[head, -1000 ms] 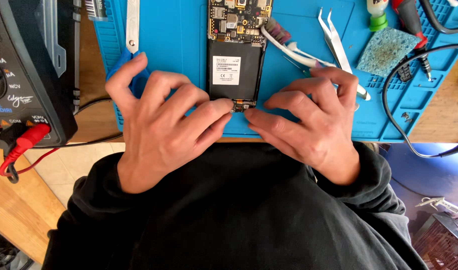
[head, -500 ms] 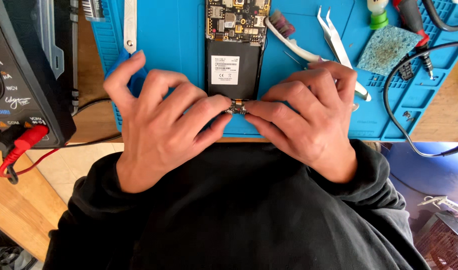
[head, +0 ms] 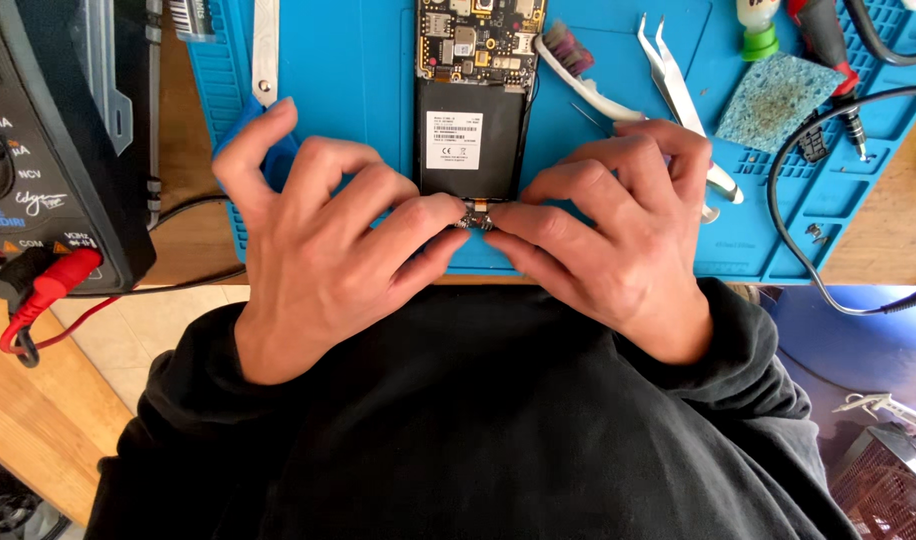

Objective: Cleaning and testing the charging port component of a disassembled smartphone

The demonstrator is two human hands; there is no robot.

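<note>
At the near edge of the blue mat (head: 358,90), the left hand (head: 318,250) and right hand (head: 608,235) meet, each grip narrow, fingertips pinching a small part (head: 477,213) at the bottom end of the opened phone (head: 475,100). Just right lie a brush (head: 588,75) and tweezers (head: 678,85); a multimeter (head: 48,140) crowds the left tabletop edge.

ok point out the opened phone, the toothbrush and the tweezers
opened phone (head: 475,140), head view, on the black battery below the circuit board
toothbrush (head: 593,92), head view, on the white handle just below the bristles
tweezers (head: 678,90), head view, on the metal arms below the two tips
</note>
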